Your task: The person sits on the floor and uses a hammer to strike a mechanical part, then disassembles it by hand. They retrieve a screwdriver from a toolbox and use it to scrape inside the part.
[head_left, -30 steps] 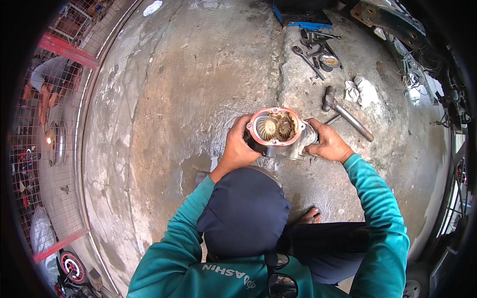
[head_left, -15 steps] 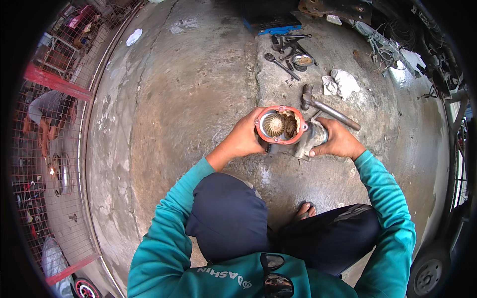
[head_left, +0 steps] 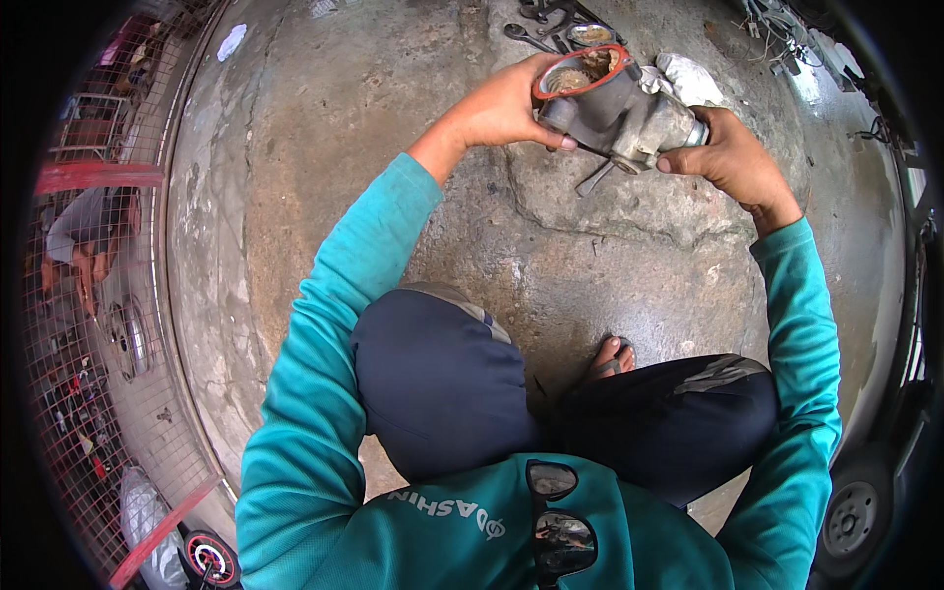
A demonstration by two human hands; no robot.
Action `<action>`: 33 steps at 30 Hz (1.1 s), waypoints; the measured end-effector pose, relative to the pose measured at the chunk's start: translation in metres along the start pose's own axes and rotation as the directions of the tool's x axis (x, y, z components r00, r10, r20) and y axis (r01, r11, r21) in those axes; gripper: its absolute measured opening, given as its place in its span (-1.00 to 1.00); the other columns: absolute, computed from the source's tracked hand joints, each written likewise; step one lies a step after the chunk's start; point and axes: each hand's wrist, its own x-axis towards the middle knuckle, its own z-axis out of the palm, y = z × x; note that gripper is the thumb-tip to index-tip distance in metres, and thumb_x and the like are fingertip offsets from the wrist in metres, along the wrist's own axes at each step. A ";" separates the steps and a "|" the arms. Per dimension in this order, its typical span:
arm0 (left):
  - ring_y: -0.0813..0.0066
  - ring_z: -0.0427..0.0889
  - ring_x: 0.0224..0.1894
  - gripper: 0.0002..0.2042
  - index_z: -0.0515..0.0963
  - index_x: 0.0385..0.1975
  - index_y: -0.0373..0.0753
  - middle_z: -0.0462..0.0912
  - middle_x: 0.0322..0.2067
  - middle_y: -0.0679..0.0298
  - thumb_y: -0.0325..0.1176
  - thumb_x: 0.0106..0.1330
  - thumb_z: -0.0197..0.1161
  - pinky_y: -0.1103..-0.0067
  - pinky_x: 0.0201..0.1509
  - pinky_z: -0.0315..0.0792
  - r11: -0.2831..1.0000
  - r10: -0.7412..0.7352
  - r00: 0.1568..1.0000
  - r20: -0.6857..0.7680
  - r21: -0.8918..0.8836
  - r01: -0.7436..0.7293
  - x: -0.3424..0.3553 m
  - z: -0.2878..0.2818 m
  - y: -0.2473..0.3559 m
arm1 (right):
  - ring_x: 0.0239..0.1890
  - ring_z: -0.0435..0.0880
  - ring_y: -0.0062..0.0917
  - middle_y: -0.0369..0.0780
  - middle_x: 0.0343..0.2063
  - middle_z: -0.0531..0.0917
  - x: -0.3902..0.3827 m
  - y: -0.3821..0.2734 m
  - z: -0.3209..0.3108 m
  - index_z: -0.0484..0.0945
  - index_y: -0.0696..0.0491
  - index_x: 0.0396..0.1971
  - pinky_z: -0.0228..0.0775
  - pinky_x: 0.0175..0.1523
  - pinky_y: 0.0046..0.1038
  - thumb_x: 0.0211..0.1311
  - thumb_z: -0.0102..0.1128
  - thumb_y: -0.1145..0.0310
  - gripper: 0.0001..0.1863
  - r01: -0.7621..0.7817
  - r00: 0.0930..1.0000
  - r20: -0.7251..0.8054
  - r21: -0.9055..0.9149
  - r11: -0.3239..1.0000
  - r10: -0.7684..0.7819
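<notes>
Between my two hands is a grey metal gear housing [head_left: 629, 123], held up off the floor and tilted. Its round opening has an orange-red rim [head_left: 540, 87] and faces up and away. Inside shows a greasy toothed gear [head_left: 566, 83]. My left hand [head_left: 497, 106] grips the housing's left side, thumb below the rim. My right hand [head_left: 726, 162] is wrapped round the pale, shiny end at the right. A short metal lever [head_left: 596, 179] sticks out underneath.
Beyond the housing lie wrenches [head_left: 531, 37], a small round tin [head_left: 593, 33] and a crumpled white rag [head_left: 688, 79] on the wet concrete floor [head_left: 324, 167]. A red-framed wire fence [head_left: 98, 175] runs along the left, with a person behind it. A wheel [head_left: 854, 516] stands at lower right.
Both hands have carried the gear housing farther from my body and tipped it, so its opening shows more edge-on. The view has shifted too. The hammer seen earlier is now hidden from sight.
</notes>
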 end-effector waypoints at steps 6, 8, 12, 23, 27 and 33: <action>0.21 0.62 0.29 0.03 0.37 0.40 -0.29 0.64 0.22 0.07 -0.30 -0.18 0.81 0.36 0.40 0.49 0.995 -0.096 0.992 -0.078 -0.028 0.094 -0.023 0.043 -0.024 | -0.20 0.74 -0.38 -0.04 -0.30 0.77 -0.010 0.037 0.022 0.64 0.41 -0.07 0.56 0.04 -0.35 -0.11 0.67 0.24 -0.33 -0.014 1.000 0.007 -0.173 0.985 0.016; 0.21 0.61 0.29 0.01 0.38 0.39 -0.32 0.64 0.22 0.06 -0.31 -0.17 0.81 0.37 0.41 0.47 0.967 -0.207 0.977 0.045 -0.141 0.211 -0.042 0.081 -0.085 | -0.20 0.74 -0.38 -0.06 -0.30 0.77 0.004 0.083 0.048 0.66 0.38 -0.09 0.57 0.04 -0.34 -0.11 0.67 0.26 -0.38 -0.049 0.996 0.064 -0.209 0.977 0.064; 0.14 0.67 0.20 -0.03 0.44 0.28 -0.36 0.68 0.15 0.02 -0.21 -0.21 0.84 0.34 0.32 0.53 0.980 -0.178 0.984 0.000 -0.086 0.177 -0.042 0.082 -0.098 | -0.14 0.75 -0.38 -0.11 -0.27 0.78 0.020 0.078 0.054 0.70 0.31 -0.13 0.56 0.09 -0.36 -0.14 0.65 0.33 -0.46 -0.135 0.990 0.027 -0.113 0.984 0.139; -0.02 0.76 0.07 -0.27 0.52 0.13 -0.31 0.77 -0.06 -0.02 -0.35 -0.13 0.70 0.29 0.19 0.58 0.994 -0.082 0.964 -0.253 0.048 0.097 -0.049 0.040 -0.002 | 0.00 0.66 -0.49 -0.13 -0.05 0.74 -0.022 0.022 0.034 0.57 0.33 0.14 0.47 0.24 -0.40 -0.12 0.60 0.41 -0.27 0.029 1.000 -0.005 -0.096 0.995 -0.030; 0.10 0.72 0.17 -0.29 0.52 0.16 -0.31 0.74 0.04 -0.01 -0.39 -0.07 0.68 0.30 0.25 0.54 0.970 -0.222 0.970 -0.101 -0.126 0.209 -0.055 0.076 -0.060 | -0.17 0.73 -0.38 -0.08 -0.22 0.78 0.004 0.094 0.055 0.63 0.36 -0.04 0.56 0.06 -0.34 -0.09 0.63 0.25 -0.35 -0.171 0.976 0.108 -0.165 0.971 0.190; 0.12 0.61 0.30 -0.07 0.34 0.38 -0.30 0.63 0.20 -0.01 -0.30 -0.03 0.76 0.33 0.39 0.47 0.952 -0.278 0.960 0.022 -0.125 0.278 -0.065 0.084 -0.086 | -0.15 0.81 -0.31 0.04 -0.22 0.80 0.018 0.081 0.061 0.65 0.41 -0.08 0.62 0.03 -0.30 -0.07 0.65 0.13 -0.31 -0.105 0.987 0.096 -0.199 0.974 0.126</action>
